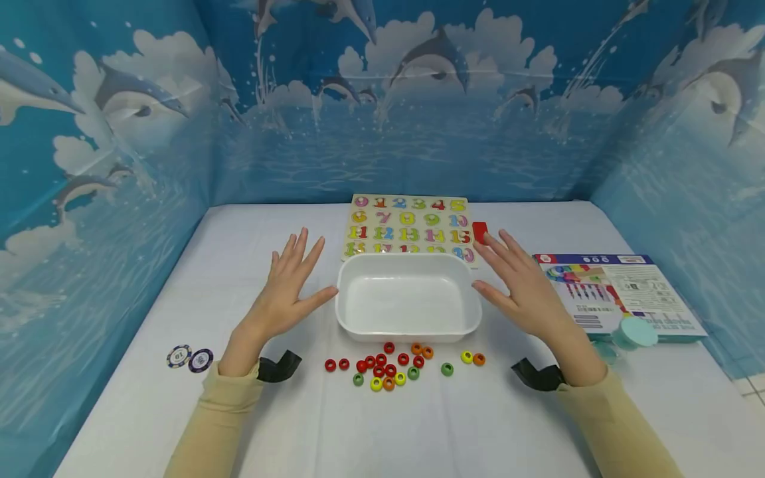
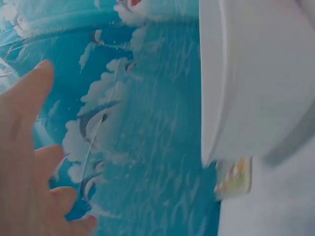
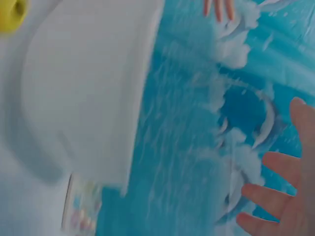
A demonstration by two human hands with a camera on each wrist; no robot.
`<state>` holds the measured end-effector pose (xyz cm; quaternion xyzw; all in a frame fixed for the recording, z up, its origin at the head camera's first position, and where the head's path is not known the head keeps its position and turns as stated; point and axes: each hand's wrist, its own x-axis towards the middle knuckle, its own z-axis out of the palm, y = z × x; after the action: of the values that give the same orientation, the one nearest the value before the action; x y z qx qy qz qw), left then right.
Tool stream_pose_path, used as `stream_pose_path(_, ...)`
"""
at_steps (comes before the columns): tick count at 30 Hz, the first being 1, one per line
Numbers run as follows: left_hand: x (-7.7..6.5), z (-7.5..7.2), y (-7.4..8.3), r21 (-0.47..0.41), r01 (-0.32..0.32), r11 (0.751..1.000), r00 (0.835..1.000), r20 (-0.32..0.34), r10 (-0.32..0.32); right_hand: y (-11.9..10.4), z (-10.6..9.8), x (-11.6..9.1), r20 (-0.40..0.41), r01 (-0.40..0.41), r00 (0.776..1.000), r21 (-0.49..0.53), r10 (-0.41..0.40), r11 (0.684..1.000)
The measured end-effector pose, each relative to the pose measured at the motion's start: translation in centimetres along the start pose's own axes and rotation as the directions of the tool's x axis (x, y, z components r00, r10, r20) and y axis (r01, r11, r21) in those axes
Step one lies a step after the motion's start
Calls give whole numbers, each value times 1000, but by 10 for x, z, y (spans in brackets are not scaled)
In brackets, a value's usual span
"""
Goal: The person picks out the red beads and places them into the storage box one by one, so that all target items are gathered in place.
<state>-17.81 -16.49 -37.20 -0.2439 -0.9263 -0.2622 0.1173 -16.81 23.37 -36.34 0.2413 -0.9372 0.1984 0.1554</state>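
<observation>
A white rectangular dish [image 1: 409,335] stands in the middle of the table, with nothing inside it. To its left my left hand [image 1: 285,292] is raised with fingers spread, its thumb tip close by the rim. My right hand [image 1: 526,289] is held the same way on the other side, palm towards the dish. Neither hand holds anything. In front of the dish lie several small ring-shaped beads: red beads [image 1: 379,372], orange beads [image 1: 388,384], yellow beads [image 1: 376,384] and green beads [image 1: 447,369]. Both wrist views show the dish's side wall [image 2: 261,88] and spread fingers [image 3: 280,167].
Behind the dish lies a wooden number board [image 1: 408,219], partly covered by it, beside a small red piece [image 1: 479,232]. On the right is a printed box [image 1: 621,292] with a pale green cup-like object [image 1: 635,333] near it. Two poker chips [image 1: 200,360] lie left.
</observation>
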Motion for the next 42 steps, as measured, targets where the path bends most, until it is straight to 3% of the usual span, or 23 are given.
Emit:
stream_pose_path(2,1,2,6,-135,-11,991,1000,-15,9,-15,-3,-3,-49,39,998,135,-33,990)
stream_pose_path(4,1,4,15,-295,6,956,1000,-13,-10,-32,-3,-6,-86,91,994,283,-69,955)
stream_pose_path(6,-1,9,23,-443,46,895,999,-4,-53,-50,-3,-11,-87,124,992,413,-97,902)
stream_pose_path(10,-8,25,30,-676,75,733,995,-1,-103,-79,4,-19,-3,127,988,582,-154,803)
stream_pose_path(12,-12,38,26,-746,79,661,993,3,-116,-84,13,-24,51,101,984,619,-169,779)
stream_pose_path(15,-18,60,13,-811,104,575,990,32,-134,-85,28,-33,134,36,978,652,-162,757)
stream_pose_path(19,-26,80,-3,-860,171,481,983,117,-141,-86,44,-42,171,20,968,672,-182,740)
stream_pose_path(22,-28,85,-7,-884,197,424,979,157,-126,-84,54,-45,124,79,968,678,-219,731)
stream_pose_path(24,-28,88,-9,-897,193,398,981,162,-109,-80,62,-47,88,107,971,675,-223,730)
stream_pose_path(27,-28,90,-10,-906,186,380,982,163,-91,-69,76,-50,73,104,977,661,-201,743)
stream_pose_path(33,-27,91,-11,-899,202,388,979,174,-108,-50,99,-56,125,48,980,612,-157,790)
stream_pose_path(42,-27,92,-13,-897,226,381,974,195,-118,-46,109,-57,140,61,977,538,-161,840)
